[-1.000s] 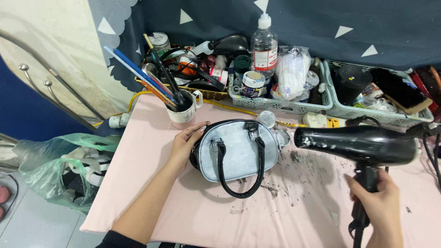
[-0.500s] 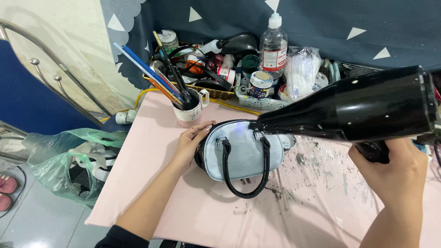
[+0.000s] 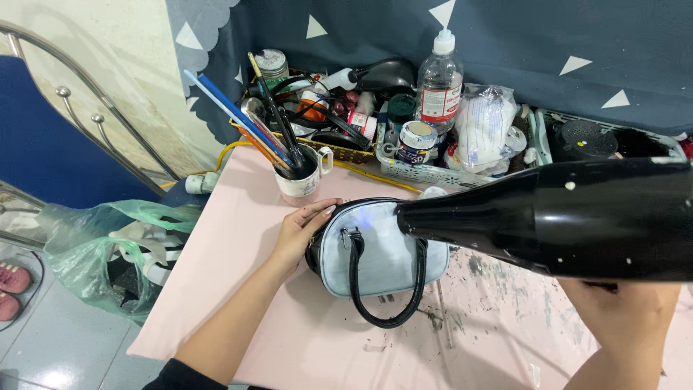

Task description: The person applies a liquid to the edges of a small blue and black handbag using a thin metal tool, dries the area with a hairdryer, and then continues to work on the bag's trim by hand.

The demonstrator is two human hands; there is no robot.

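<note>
Fingers (image 3: 312, 217) on smooth handbag (image 3: 382, 253), glossy dryer (image 3: 570, 217)

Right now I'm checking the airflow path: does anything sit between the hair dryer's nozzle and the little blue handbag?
Nothing visible does. The black hair dryer in the right hand points its nozzle straight over the handbag, which the left hand steadies.

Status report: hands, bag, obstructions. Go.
Left hand flat on pale blue handbag. Right hand gripping black hair dryer, nozzle at the bag. Nothing between them.
</note>
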